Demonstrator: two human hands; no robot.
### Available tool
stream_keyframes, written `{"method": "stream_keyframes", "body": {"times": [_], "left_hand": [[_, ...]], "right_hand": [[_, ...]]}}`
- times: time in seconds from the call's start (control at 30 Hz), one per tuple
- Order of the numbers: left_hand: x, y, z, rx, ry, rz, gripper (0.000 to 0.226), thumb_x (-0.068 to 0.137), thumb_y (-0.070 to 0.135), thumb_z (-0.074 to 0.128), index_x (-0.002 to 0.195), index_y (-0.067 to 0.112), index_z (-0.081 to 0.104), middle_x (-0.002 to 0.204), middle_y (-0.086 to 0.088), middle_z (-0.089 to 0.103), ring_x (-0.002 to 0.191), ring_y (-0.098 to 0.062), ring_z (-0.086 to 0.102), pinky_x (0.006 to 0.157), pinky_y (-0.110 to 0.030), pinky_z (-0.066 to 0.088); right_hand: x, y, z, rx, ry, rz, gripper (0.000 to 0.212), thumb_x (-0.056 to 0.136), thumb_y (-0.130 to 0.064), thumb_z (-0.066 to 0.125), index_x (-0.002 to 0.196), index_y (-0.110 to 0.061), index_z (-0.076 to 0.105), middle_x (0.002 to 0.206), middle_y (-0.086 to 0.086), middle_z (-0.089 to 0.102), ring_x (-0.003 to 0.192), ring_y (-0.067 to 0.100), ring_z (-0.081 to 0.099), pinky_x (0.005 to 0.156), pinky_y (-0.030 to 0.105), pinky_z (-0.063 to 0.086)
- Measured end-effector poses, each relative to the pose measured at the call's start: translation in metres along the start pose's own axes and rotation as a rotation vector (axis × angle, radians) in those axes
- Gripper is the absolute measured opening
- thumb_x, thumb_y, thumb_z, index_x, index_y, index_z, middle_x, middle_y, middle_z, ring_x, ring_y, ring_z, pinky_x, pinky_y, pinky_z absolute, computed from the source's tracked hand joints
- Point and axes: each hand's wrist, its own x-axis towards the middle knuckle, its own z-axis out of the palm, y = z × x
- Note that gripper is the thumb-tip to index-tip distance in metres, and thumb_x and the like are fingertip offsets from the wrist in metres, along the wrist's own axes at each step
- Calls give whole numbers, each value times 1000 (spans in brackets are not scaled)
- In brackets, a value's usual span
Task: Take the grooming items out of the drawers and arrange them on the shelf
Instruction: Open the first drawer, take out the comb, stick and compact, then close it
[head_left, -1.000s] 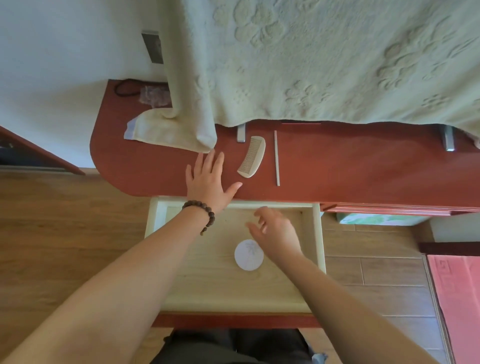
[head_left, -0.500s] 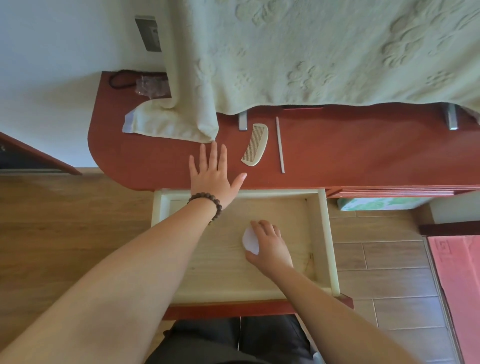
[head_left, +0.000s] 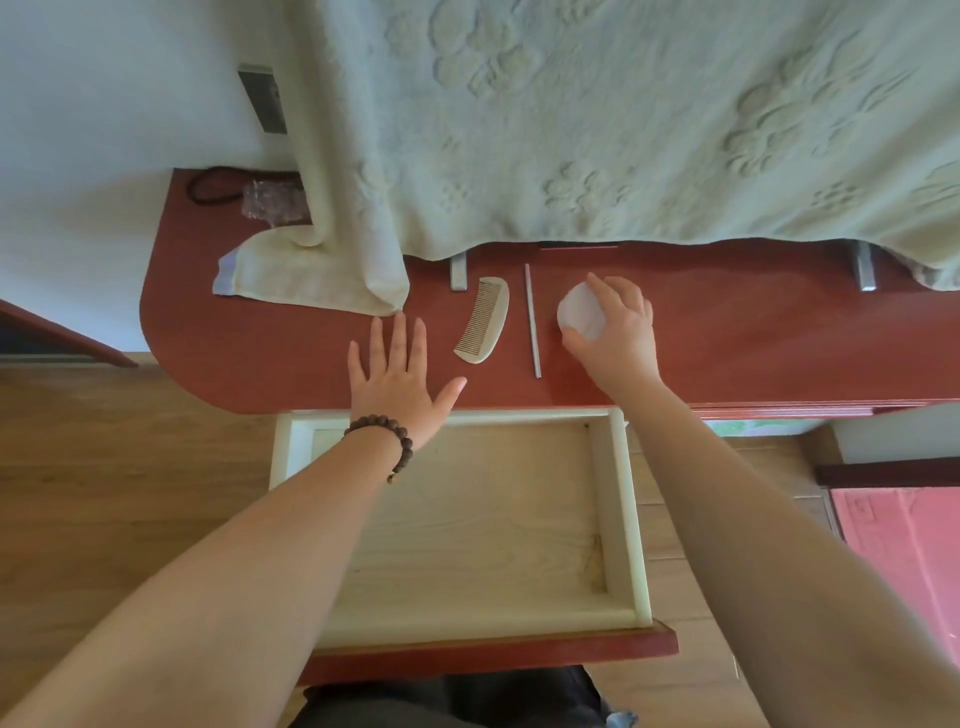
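Disc, white and round, is out of the drawer and at the shelf, just right of the stick, which lies right of the comb. I judge only setting it down remains; the drawer looks bare. My right hand grips it; my left hand lies spread flat, left of the comb.

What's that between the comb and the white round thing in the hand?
In the head view, a thin straight stick lies between the comb and the white disc held by the right hand.
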Motion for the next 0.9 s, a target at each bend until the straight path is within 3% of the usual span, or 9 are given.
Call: {"method": "stream_keyframes", "body": {"times": [0.27, 0.43, 0.7, 0.9], "left_hand": [[5, 0, -4, -8, -84, -9, 86, 84, 74, 8, 148, 23, -18, 158, -1, -19, 144, -27, -20, 117, -53, -5], [6, -1, -7, -21, -133, -6, 84, 85, 73, 9, 147, 24, -22, 157, 0, -24, 143, -26, -24, 116, -52, -9], [5, -1, -11, -34, -181, 4, 83, 88, 70, 13, 147, 24, -21, 156, 0, -27, 142, -27, -26, 116, -53, -10], [-25, -1, -19, -210, -40, -6, 75, 94, 55, 33, 152, 17, 3, 161, -8, 0, 147, -26, -7, 118, -51, 1]], "right_hand": [[18, 6, 10, -55, -54, -12, 71, 82, -29, 66, 145, -21, 34, 152, -2, 33, 140, 20, 25, 111, 37, 30], [14, 6, 6, -50, -71, -28, 79, 83, -34, 68, 149, -27, 24, 157, -2, 23, 147, 17, 11, 118, 37, 18], [-57, -8, -6, -1, 44, -19, 76, 84, -35, 68, 148, -25, 27, 157, 3, 23, 147, 18, 8, 118, 43, 20], [-144, -13, -6, -36, 26, 33, 73, 86, -28, 66, 147, -27, 27, 157, 0, 19, 146, 17, 8, 117, 41, 20]]}}
